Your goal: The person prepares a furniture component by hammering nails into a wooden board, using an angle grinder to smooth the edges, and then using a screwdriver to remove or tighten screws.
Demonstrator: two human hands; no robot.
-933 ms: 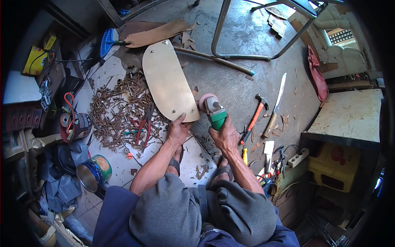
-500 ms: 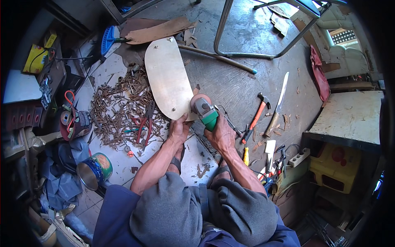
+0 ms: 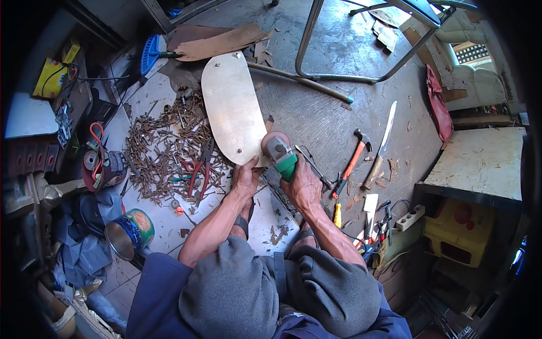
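Note:
A pale, round-ended wooden board with a bolt near each end slants away from me over the floor. My left hand grips its near end, thumb on top and the fingers hidden below. In my right hand is a green angle grinder, my fingers wrapped round its body. The reddish disc of the grinder lies at the board's right edge, close to the near end; whether it presses on the wood I cannot tell.
Left of the board lies a heap of rusty nails and screws with red-handled pliers. To the right are a hammer, a long knife and a yellow screwdriver. A metal chair frame stands beyond; an open tin lies left.
The grinder and my right hand have barely shifted, the disc sitting slightly lower along the board's edge. The rest of the scene moves slightly with the view.

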